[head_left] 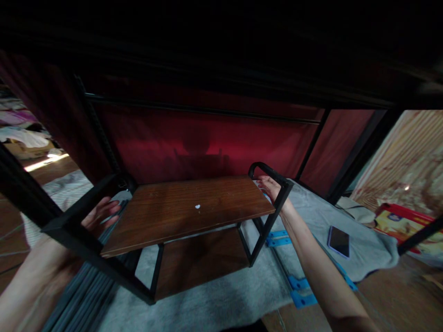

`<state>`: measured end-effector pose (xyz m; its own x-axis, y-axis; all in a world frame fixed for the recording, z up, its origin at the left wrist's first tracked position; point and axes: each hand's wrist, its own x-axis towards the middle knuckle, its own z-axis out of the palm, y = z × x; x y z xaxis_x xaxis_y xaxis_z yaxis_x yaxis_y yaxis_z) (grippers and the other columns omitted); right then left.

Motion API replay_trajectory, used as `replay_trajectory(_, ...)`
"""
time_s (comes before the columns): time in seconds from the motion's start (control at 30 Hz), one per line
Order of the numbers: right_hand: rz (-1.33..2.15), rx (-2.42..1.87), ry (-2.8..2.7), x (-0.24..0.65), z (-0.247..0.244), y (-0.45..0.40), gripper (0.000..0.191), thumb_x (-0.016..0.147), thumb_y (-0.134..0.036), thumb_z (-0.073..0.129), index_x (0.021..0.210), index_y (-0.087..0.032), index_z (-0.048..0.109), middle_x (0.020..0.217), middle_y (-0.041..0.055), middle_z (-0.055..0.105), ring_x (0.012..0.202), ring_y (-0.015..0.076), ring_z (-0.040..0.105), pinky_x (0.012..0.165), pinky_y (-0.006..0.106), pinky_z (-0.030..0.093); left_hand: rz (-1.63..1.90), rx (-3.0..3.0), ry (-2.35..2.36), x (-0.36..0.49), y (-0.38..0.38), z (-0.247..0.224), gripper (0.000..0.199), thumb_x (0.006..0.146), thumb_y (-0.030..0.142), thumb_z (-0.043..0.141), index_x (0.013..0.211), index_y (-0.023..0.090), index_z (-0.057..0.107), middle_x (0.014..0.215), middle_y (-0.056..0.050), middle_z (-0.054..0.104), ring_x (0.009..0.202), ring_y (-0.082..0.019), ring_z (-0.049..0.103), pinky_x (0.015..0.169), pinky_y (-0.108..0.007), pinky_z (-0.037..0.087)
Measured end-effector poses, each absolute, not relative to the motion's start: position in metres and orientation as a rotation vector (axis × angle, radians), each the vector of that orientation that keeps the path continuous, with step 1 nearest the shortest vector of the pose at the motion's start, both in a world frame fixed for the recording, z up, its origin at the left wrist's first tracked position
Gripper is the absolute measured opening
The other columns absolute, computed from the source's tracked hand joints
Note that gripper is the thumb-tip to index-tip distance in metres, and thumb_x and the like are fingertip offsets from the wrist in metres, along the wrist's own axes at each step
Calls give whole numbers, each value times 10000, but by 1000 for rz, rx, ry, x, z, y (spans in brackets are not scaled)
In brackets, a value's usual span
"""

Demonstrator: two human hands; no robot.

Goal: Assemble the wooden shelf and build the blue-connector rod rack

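A small two-tier shelf rack [194, 207] stands in front of me, with brown wood-grain boards and black metal side frames. My left hand [100, 214] reaches around the left side frame [86, 240], its fingers stretched out near the end of the upper board. On the opposite side, my right hand [270, 186] is beside the right side frame [277, 193], fingers extended toward the upper board's edge. Part of each hand is hidden by the frame, and I cannot tell whether they touch it. A small white piece [197, 206] lies on the upper board.
Dark metal bars surround the rack, with a red curtain [214, 152] behind. A grey blanket [194, 309] lies underneath. Long dark tubes [83, 295] rest at left. At right are blue brackets [301, 290], a phone [338, 240] and a red-yellow box [404, 226].
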<state>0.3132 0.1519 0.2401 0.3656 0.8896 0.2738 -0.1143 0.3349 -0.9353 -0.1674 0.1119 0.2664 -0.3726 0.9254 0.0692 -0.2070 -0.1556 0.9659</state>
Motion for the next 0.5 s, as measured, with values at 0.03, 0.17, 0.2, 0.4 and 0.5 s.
replay_trajectory(0.03,827,-996,-968,313,240,151,410,696,-508,802,967,-215,710,942,54,742,860,205,674,774,331,547,1666,887,1227,-166,110,267,260,853,189,661,1104,175,726,1132,-26,744,1003,-136,694,763,-150,596)
replay_trajectory(0.17,879,-949,-976,310,242,150,403,691,-483,803,990,-231,705,1002,49,750,931,216,682,836,345,547,1660,866,1235,-155,101,276,244,850,119,629,1069,150,732,1079,-35,751,970,-129,699,744,-139,595)
replay_trajectory(0.2,884,-941,-974,309,242,150,400,687,-471,805,994,-235,703,1004,44,751,936,217,683,845,348,547,1662,870,1235,-153,100,278,252,842,104,627,1067,148,732,1076,-35,751,969,-129,699,741,-139,596)
replay_trajectory(0.4,880,-953,-940,310,241,150,417,673,-457,815,1011,-240,705,1038,43,749,945,217,685,835,348,552,1648,803,1297,-151,102,280,249,809,43,608,1010,141,718,994,-28,744,897,-116,699,687,-137,593)
replay_trajectory(0.5,860,-985,-914,313,239,147,406,637,-470,830,936,-222,713,958,42,745,879,206,680,789,330,555,1635,757,1347,-158,106,271,107,817,92,628,908,119,678,870,-16,727,776,-109,682,625,-140,577)
